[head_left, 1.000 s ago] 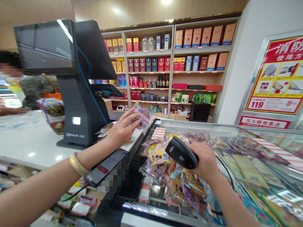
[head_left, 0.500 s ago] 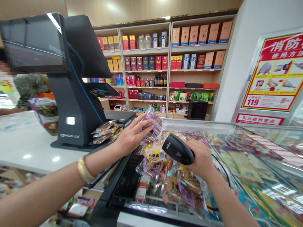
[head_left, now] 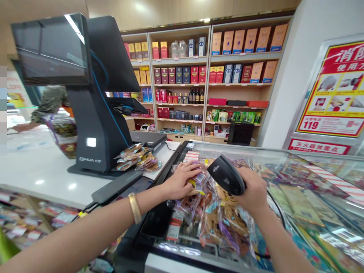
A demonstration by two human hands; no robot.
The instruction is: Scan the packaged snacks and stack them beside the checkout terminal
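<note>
My left hand (head_left: pixel 183 180), with a gold bracelet (head_left: pixel 134 208) on its wrist, lies over a pile of clear-wrapped snacks. Its fingers are stretched and slightly apart on a purple-edged snack packet (head_left: pixel 200 176) with a barcode. Whether the thumb pinches any wrapper is hidden. My right hand (head_left: pixel 253 187) is closed round the handle of a black barcode scanner (head_left: pixel 226 175), whose head points left over the pile. Brown round snacks in clear bags (head_left: pixel 212 222) lie below the scanner on the glass-topped case.
A black checkout terminal (head_left: pixel 96 125) stands on the white counter (head_left: pixel 42 172) at left, with more snack packets (head_left: pixel 136 157) at its base. A dark phone-like slab (head_left: pixel 156 220) lies near the case's left edge. The scanner's cable (head_left: pixel 280 208) loops right. Another person's sleeve (head_left: pixel 52 102) shows behind.
My left hand has come down from holding up a purple-edged snack packet to lying on the pile. The scanner stays over the pile. The view has shifted slightly left.
</note>
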